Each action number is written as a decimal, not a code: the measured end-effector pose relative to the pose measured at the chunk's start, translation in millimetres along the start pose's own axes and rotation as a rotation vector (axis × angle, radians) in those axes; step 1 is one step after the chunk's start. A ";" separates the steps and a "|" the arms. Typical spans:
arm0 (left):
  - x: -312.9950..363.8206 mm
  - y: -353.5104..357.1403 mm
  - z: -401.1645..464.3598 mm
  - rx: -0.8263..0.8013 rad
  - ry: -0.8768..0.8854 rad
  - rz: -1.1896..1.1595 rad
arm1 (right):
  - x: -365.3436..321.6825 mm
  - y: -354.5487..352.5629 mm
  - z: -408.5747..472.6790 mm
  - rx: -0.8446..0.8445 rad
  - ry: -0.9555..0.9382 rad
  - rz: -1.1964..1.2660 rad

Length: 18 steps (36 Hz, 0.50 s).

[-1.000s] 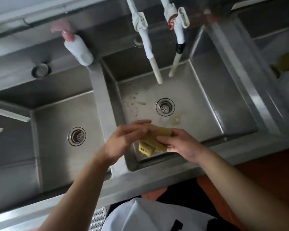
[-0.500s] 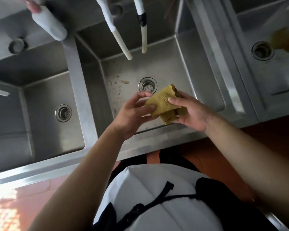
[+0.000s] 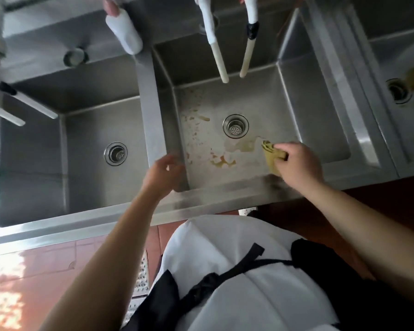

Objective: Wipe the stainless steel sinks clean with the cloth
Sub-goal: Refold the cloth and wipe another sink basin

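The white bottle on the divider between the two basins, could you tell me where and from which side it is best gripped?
Probably around its plain round body, coming from the front, the person's side. It stands on the divider at the back ledge, and its pink pump top is cut off by the frame's edge. The free left hand is nearer; the right hand holds the cloth.

Middle sink (image 3: 304, 120): brushed steel, showing dull sheen, floor looking smeared with orange and yellowish stains.
Left sink (image 3: 86, 177): same brushed metal, looking cleaner, matt grey.
Cloth (image 3: 271, 155): yellow woven fabric, looking coarse, bunched.
Spouts (image 3: 219, 60): looking like matt cream plastic.
Bottle (image 3: 126, 35): looking like smooth white plastic.
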State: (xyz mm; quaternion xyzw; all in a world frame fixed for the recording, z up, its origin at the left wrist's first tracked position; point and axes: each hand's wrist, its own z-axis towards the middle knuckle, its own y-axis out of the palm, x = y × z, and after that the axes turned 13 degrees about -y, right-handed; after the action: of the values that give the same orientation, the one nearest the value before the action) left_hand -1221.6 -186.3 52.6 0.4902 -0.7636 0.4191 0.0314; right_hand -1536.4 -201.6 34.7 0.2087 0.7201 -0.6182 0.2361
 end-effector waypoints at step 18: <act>-202.1 -18.4 -16.5 0.066 0.027 0.495 | -75.0 98.2 -59.6 -0.284 -0.151 -0.512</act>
State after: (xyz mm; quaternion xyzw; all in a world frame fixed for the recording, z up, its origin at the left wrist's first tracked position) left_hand -1108.7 -32.3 -18.2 0.2831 -0.8459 0.4452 -0.0779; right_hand -1423.0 -128.6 9.2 -0.0616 0.8090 -0.5644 0.1524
